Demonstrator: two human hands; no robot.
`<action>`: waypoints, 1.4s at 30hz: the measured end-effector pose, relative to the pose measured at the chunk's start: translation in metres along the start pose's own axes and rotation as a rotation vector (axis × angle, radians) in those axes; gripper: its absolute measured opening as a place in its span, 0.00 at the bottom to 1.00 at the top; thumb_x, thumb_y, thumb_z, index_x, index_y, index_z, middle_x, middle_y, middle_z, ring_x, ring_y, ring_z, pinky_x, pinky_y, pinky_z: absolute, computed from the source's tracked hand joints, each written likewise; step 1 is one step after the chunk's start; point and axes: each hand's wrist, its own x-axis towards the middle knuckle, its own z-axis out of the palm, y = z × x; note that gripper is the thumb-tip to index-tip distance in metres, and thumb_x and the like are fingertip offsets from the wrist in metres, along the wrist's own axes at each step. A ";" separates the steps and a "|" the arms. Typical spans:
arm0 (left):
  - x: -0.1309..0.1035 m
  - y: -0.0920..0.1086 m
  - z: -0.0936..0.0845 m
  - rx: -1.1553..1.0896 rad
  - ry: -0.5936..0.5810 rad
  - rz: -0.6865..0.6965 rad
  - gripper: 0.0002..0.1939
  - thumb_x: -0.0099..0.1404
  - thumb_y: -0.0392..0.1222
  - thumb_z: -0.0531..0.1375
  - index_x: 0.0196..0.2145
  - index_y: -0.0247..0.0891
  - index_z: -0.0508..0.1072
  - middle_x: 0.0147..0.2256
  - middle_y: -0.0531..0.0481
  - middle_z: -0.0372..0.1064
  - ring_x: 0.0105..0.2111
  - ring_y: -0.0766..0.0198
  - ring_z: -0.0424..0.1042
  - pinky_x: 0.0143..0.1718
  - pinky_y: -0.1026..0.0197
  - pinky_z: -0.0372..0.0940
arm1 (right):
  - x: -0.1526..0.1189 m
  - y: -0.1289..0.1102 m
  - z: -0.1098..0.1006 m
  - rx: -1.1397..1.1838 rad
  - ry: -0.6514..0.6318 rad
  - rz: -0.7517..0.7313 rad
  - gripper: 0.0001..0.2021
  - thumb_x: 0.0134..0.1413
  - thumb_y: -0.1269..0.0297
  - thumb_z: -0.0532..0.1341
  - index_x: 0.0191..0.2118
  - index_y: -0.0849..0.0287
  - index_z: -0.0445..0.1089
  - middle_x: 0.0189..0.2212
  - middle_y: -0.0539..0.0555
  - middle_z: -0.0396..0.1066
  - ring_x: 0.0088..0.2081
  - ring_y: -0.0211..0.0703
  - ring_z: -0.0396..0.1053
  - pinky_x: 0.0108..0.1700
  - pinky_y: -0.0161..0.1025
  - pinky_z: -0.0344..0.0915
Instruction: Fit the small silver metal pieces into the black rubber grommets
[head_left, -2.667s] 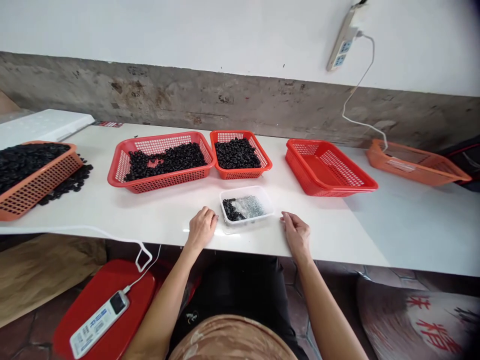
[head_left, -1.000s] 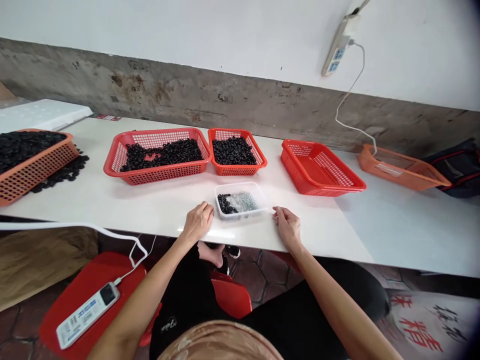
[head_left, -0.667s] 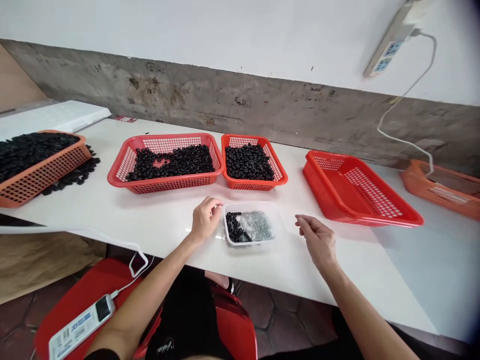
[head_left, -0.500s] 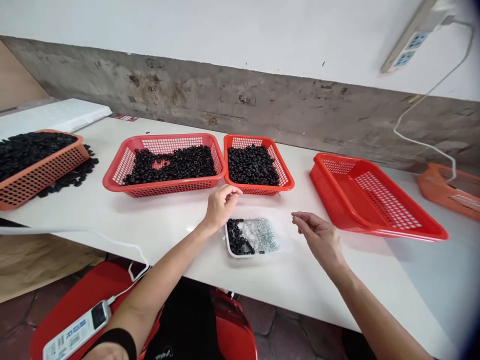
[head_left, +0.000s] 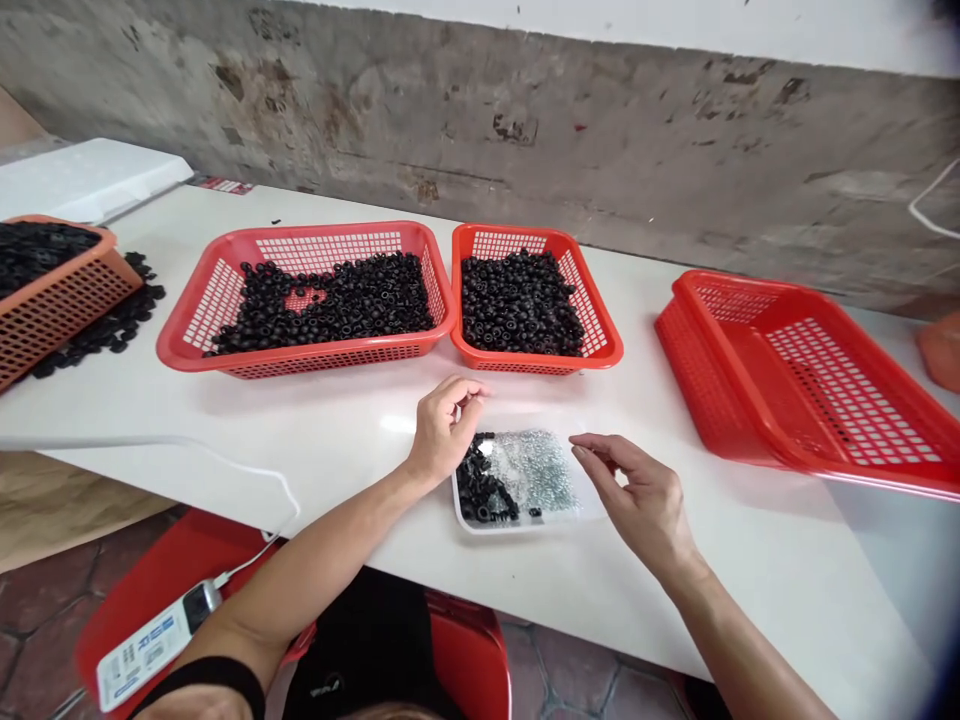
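Observation:
A shallow white tray (head_left: pixel 498 527) lies on the white table, with black ring-like parts (head_left: pixel 480 490) at its left and small clear, shiny pieces (head_left: pixel 536 468) beside them. Over the tray's upper left edge is my left hand (head_left: pixel 444 428), thumb and fingertips pinched together. My right hand (head_left: pixel 637 495) hovers at the tray's right side, its thumb and index finger also pinched. Whatever either pinch holds is too small or hidden to make out.
Behind the tray, two red baskets (head_left: pixel 337 352) (head_left: pixel 536 360) hold many black parts. Stacked red baskets (head_left: pixel 757 410) stand at the right. An orange basket (head_left: pixel 75 300) of black parts is at the left, loose parts beside it. A cable (head_left: pixel 225 452) crosses the left front edge.
The view has tilted down and moved closer to the table. My right hand has come nearer to the tray, while my left hand stays near its upper left edge.

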 end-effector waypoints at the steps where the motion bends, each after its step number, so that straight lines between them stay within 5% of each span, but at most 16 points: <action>1: 0.000 0.000 0.000 -0.005 -0.004 -0.007 0.08 0.67 0.32 0.57 0.35 0.38 0.76 0.33 0.51 0.74 0.27 0.68 0.65 0.28 0.64 0.59 | -0.002 0.000 0.000 0.004 0.011 0.006 0.13 0.63 0.53 0.60 0.41 0.55 0.77 0.32 0.53 0.75 0.28 0.39 0.65 0.29 0.36 0.65; 7: -0.001 0.000 0.001 -0.012 -0.021 -0.030 0.08 0.68 0.33 0.57 0.35 0.38 0.76 0.33 0.50 0.74 0.28 0.67 0.66 0.29 0.64 0.60 | -0.015 -0.005 -0.002 -0.030 0.008 0.012 0.13 0.65 0.54 0.59 0.41 0.55 0.77 0.28 0.52 0.74 0.24 0.38 0.63 0.29 0.37 0.65; 12: -0.001 0.003 0.001 -0.019 -0.046 -0.031 0.08 0.68 0.34 0.57 0.34 0.38 0.75 0.33 0.50 0.74 0.28 0.66 0.67 0.30 0.63 0.61 | -0.017 -0.023 -0.003 -0.180 -0.101 -0.184 0.10 0.68 0.59 0.57 0.42 0.55 0.76 0.36 0.54 0.78 0.33 0.43 0.72 0.42 0.43 0.66; 18: 0.000 0.002 0.001 0.004 -0.057 -0.017 0.08 0.67 0.33 0.56 0.34 0.38 0.75 0.34 0.52 0.74 0.28 0.67 0.66 0.30 0.64 0.61 | -0.002 -0.056 0.028 -0.009 -0.601 -0.308 0.11 0.68 0.70 0.56 0.44 0.56 0.77 0.39 0.54 0.75 0.38 0.41 0.72 0.42 0.37 0.65; 22: 0.000 0.001 0.002 0.022 -0.063 -0.012 0.08 0.67 0.32 0.56 0.35 0.38 0.75 0.33 0.51 0.74 0.29 0.66 0.67 0.31 0.63 0.61 | 0.014 -0.071 0.048 -0.128 -0.887 -0.323 0.06 0.64 0.69 0.63 0.39 0.55 0.79 0.35 0.52 0.72 0.34 0.38 0.68 0.37 0.35 0.59; 27: 0.000 0.003 0.001 0.022 -0.076 -0.016 0.08 0.68 0.33 0.56 0.35 0.38 0.75 0.34 0.51 0.74 0.29 0.66 0.68 0.32 0.63 0.62 | 0.024 -0.069 0.048 -0.462 -0.779 -0.347 0.08 0.64 0.73 0.60 0.34 0.60 0.76 0.32 0.52 0.70 0.28 0.35 0.63 0.35 0.37 0.53; 31: 0.000 0.004 0.001 0.006 -0.080 -0.011 0.08 0.68 0.33 0.56 0.35 0.38 0.76 0.34 0.50 0.74 0.28 0.66 0.67 0.31 0.64 0.61 | 0.022 -0.062 0.041 -0.460 -0.649 -0.256 0.08 0.66 0.72 0.59 0.39 0.59 0.76 0.33 0.52 0.70 0.28 0.36 0.65 0.34 0.37 0.52; 42: 0.001 0.001 0.001 0.028 -0.073 0.008 0.09 0.67 0.31 0.56 0.35 0.37 0.75 0.34 0.51 0.74 0.29 0.67 0.67 0.31 0.64 0.61 | 0.019 -0.080 0.061 -0.424 -0.847 -0.268 0.04 0.60 0.69 0.64 0.36 0.62 0.77 0.33 0.54 0.71 0.29 0.36 0.64 0.33 0.36 0.51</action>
